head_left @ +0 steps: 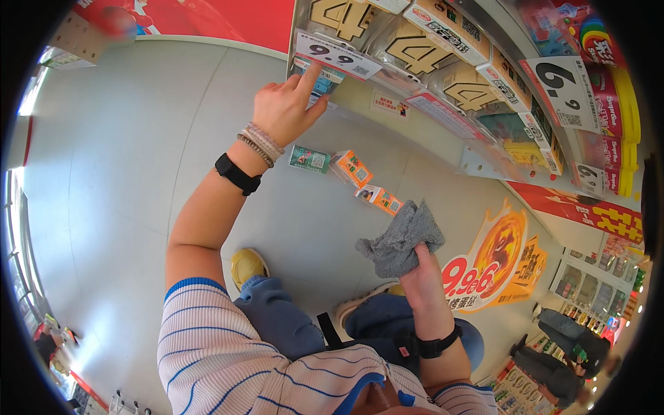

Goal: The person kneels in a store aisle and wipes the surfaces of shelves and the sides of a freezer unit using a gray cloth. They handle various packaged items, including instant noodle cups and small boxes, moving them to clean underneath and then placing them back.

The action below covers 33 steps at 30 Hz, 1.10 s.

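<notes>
Our left hand (282, 107) reaches up, index finger extended onto a small teal box (324, 81) at the shelf edge (443, 114), other fingers curled, gripping nothing. Our right hand (422, 280) clutches a grey cloth (400, 238), soft, limp, bunching easily. The box looks light, stiff cardboard; we'd pinch its flat sides. More boxes (353, 169) lie on the floor (124, 173).

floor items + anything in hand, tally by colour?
Green box on the floor: 1
Orange boxes on the floor: 2
Small pale box between the orange ones: 1
Grey cloth, held in the right hand: 1
Total: 5
</notes>
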Available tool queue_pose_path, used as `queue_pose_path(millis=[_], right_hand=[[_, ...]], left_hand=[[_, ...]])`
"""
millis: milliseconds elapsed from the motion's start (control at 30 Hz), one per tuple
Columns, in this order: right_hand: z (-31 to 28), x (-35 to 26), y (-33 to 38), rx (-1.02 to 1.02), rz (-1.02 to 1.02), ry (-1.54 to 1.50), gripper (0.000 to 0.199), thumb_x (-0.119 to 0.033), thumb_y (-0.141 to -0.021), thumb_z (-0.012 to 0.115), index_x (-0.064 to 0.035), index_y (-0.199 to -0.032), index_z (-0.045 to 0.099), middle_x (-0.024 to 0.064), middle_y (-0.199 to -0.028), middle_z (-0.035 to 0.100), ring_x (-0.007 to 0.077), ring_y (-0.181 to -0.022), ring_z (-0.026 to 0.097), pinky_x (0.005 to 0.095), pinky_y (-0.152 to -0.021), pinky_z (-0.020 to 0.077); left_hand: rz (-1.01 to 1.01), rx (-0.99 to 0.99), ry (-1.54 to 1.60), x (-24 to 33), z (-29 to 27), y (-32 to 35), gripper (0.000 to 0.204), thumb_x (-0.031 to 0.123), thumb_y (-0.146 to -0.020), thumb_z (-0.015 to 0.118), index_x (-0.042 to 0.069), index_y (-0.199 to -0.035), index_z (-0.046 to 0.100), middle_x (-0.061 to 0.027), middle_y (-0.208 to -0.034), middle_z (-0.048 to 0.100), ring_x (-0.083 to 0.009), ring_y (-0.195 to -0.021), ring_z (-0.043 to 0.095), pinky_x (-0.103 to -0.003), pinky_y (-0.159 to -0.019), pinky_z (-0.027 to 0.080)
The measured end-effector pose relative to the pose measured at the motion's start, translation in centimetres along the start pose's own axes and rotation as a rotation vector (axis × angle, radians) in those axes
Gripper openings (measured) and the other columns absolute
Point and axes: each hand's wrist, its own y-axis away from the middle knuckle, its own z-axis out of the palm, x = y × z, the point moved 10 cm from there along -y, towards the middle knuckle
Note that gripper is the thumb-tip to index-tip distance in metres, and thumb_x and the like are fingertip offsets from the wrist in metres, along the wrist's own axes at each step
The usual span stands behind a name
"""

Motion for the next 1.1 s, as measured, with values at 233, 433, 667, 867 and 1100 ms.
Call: queue_pose_path(millis=[233,433,667,867,1100], right_hand=[[0.8,-0.2,-0.1,-0.036,-0.04,0.055,0.041,-0.023,-0.1,0.044,-0.0034,-0.135,0.041,0.0059,-0.133,0.049,0.0209,-0.122,0.047,0.0399,-0.105,0.0366],[0.9,-0.4,0.2,-0.032,-0.026,0.06,0.042,-0.022,-0.1,0.044,-0.0039,-0.137,0.039,0.0064,-0.134,0.048,0.0208,-0.124,0.046,0.0399,-0.105,0.0361],[1.7,0.0,0.4,-0.038,0.006,0.057,0.041,-0.02,-0.1,0.043,-0.0018,-0.136,0.038,0.0077,-0.135,0.047,0.0213,-0.125,0.045,0.0399,-0.106,0.0349],[1.3,-0.3,0.7,-0.011,0.005,0.065,0.04,-0.019,-0.1,0.043,-0.0009,-0.135,0.04,0.0074,-0.132,0.049,0.0201,-0.122,0.047,0.0377,-0.105,0.0355],[0.6,-1.6,0.7,0.034,-0.122,0.261,0.036,-0.022,-0.097,0.05,0.0017,-0.125,0.049,0.0059,-0.116,0.058,0.0142,-0.106,0.054,0.031,-0.092,0.0417]], left_hand=[[0.023,-0.071,-0.072,0.6,0.3,0.2,0.055,0.024,-0.077,0.071,0.016,-0.128,0.052,-0.0042,-0.08,0.057,-0.02,-0.063,0.058,-0.032,-0.056,0.047],[0.105,0.02,-0.198,1.8,-1.3,1.1,0.054,0.018,-0.072,0.075,0.019,-0.123,0.056,-0.01,-0.105,0.053,-0.0267,-0.091,0.057,-0.036,-0.068,0.049],[0.194,0.098,0.05,0.6,-1.8,1.3,0.056,0.02,-0.065,0.081,0.011,-0.115,0.057,-0.0144,-0.12,0.051,-0.0328,-0.111,0.055,-0.04,-0.084,0.05],[0.211,0.009,0.179,1.3,-0.4,1.1,0.06,0.007,-0.063,0.077,0.009,-0.119,0.057,-0.014,-0.121,0.051,-0.0292,-0.103,0.058,-0.036,-0.077,0.054],[0.377,0.121,0.255,5.0,-5.4,2.5,0.072,-0.002,-0.058,0.079,0.006,-0.125,0.055,-0.0151,-0.118,0.052,-0.0286,-0.098,0.06,-0.039,-0.078,0.053]])
